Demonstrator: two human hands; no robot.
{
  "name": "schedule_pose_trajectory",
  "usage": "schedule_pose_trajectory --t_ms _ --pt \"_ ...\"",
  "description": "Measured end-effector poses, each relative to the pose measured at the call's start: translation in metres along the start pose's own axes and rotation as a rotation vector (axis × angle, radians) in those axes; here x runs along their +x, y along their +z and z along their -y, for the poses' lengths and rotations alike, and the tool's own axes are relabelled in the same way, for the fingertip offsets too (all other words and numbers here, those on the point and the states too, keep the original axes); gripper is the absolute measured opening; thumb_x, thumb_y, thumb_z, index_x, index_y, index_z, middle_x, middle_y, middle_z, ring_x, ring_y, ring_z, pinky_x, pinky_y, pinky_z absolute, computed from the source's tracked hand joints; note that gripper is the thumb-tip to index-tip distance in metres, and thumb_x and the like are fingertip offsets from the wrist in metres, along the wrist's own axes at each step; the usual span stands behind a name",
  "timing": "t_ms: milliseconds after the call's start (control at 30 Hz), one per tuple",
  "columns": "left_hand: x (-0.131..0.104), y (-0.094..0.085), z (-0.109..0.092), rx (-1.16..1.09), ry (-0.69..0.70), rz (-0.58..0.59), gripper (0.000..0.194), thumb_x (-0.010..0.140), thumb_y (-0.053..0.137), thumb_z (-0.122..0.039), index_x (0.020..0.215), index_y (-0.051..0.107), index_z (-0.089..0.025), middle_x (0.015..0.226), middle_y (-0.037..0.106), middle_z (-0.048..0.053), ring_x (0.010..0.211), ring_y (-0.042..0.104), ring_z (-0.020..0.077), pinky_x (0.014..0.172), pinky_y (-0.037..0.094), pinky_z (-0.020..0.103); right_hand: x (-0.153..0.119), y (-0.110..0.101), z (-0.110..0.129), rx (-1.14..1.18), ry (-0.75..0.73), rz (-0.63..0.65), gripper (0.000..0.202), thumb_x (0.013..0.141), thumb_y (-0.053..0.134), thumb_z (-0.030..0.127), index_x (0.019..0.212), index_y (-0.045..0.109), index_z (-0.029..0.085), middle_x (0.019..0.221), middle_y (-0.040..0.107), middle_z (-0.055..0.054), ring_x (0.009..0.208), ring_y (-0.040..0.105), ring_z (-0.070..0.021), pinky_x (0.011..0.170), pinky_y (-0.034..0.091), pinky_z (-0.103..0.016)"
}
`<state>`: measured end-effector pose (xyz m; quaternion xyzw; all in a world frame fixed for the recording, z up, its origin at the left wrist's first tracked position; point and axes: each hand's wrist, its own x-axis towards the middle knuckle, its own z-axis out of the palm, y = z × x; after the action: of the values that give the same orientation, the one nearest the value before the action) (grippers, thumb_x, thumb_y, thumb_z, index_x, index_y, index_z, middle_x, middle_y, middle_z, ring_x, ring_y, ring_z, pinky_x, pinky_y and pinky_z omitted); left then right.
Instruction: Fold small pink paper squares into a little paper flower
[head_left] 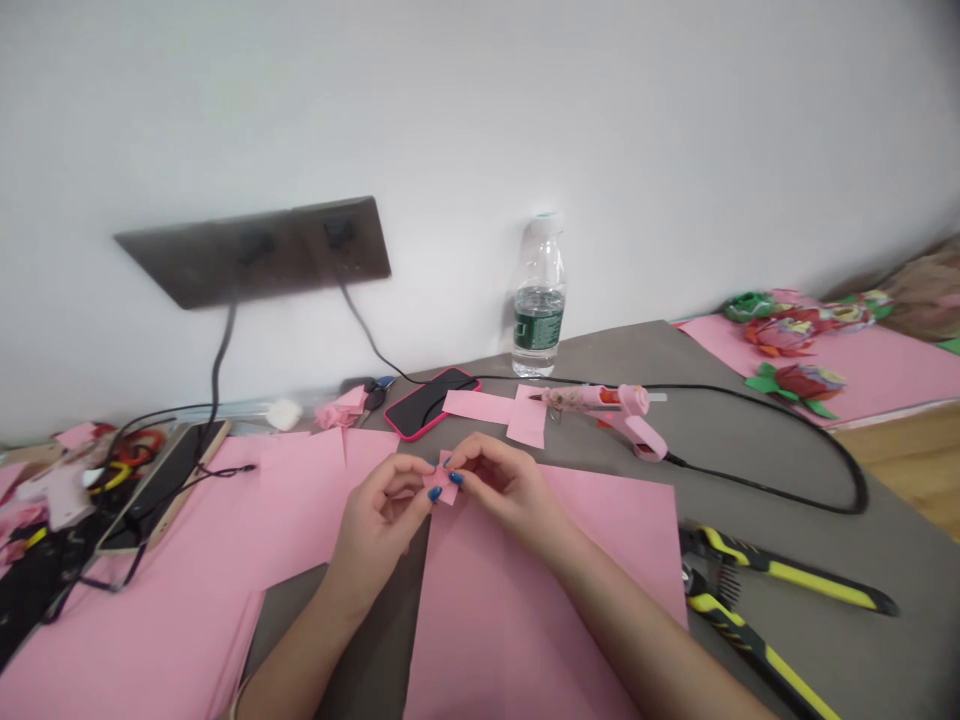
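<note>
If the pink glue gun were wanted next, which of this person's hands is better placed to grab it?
Probably the right hand: it is nearer the glue gun, which lies on that side. The left hand, farther off, could perhaps alone hold the small pink paper that both now pinch.

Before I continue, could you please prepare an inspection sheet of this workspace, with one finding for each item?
Surface: grey table, partly covered by pink sheets.
Work pieces: small paper piece, held; large sheet, lying under the arms.
Clutter: bottle, pink phone, glue gun, black-yellow tool.
Grips: left grip and right grip both pinch the paper piece.
Cables: black cord loops right of the glue gun; another hangs from the socket panel.
Surroundings: white wall behind; flowers at far right.
</note>
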<state>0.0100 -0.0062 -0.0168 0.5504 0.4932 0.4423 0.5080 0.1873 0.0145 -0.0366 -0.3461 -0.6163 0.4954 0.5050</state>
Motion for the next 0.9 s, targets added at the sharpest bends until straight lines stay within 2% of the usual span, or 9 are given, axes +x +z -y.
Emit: schedule_pose_trajectory --t_ms 233,333,467,600,767,900 --pt "-0.0007 -0.0005 0.0019 -0.048 -0.010 -0.008 0.023 0.088 0.067 -0.036 0.102 0.057 -0.022 0.083 0.076 0.003 0.074 0.071 0.0170 0.075 0.058 0.028 0.0013 0.0004 0.0008 0.005 0.029 -0.022 0.008 0.091 0.060 0.026 0.086 0.060 0.020 0.084 0.063 -0.004 0.078 0.061 -0.0177 0.070 0.049 -0.030" --pt "-0.0008 -0.0011 0.0019 -0.024 -0.025 0.009 0.023 0.088 0.068 -0.034 0.103 0.057 -0.021 0.086 0.076 0.004 0.073 0.070 0.0165 0.074 0.058 0.028 0.0010 0.0004 -0.0011 0.003 0.013 -0.014 0.005 0.090 0.060 0.023 0.086 0.058 0.021 0.085 0.063 -0.004 0.078 0.061 -0.0173 0.070 0.049 -0.029" --pt "0.0008 -0.0008 -0.0015 -0.001 -0.057 0.036 0.020 0.087 0.068 -0.036 0.095 0.065 -0.018 0.086 0.076 0.006 0.076 0.069 0.0176 0.072 0.057 0.027 -0.0006 0.0002 -0.0012 -0.035 -0.030 -0.010 0.005 0.091 0.056 0.018 0.090 0.055 0.022 0.086 0.062 -0.002 0.076 0.059 -0.0158 0.068 0.047 -0.028" --pt "0.0035 -0.0002 -0.0040 -0.059 -0.086 0.062 0.024 0.083 0.072 -0.040 0.085 0.067 -0.016 0.080 0.076 0.005 0.075 0.069 0.0171 0.069 0.057 0.024 -0.0008 -0.0002 0.0016 -0.099 -0.108 0.015 0.013 0.092 0.049 0.012 0.084 0.053 0.021 0.086 0.062 -0.003 0.076 0.058 -0.0158 0.067 0.045 -0.027" --pt "0.0043 0.0003 -0.0036 -0.136 -0.110 0.084 0.026 0.081 0.075 -0.041 0.080 0.064 -0.017 0.079 0.075 0.003 0.070 0.067 0.0136 0.065 0.056 0.022 0.0003 -0.0004 0.0050 -0.141 -0.121 0.022 0.015 0.090 0.049 0.009 0.085 0.058 0.021 0.082 0.061 -0.002 0.072 0.056 -0.0146 0.064 0.044 -0.026" --pt "0.0044 0.0009 -0.0040 -0.177 -0.138 0.087 0.028 0.081 0.076 -0.042 0.081 0.064 -0.017 0.076 0.074 0.002 0.066 0.066 0.0117 0.066 0.056 0.020 0.0007 0.0013 0.0067 -0.117 -0.102 0.036 0.007 0.091 0.059 0.017 0.089 0.064 0.021 0.084 0.064 -0.003 0.075 0.060 -0.0154 0.068 0.048 -0.028"
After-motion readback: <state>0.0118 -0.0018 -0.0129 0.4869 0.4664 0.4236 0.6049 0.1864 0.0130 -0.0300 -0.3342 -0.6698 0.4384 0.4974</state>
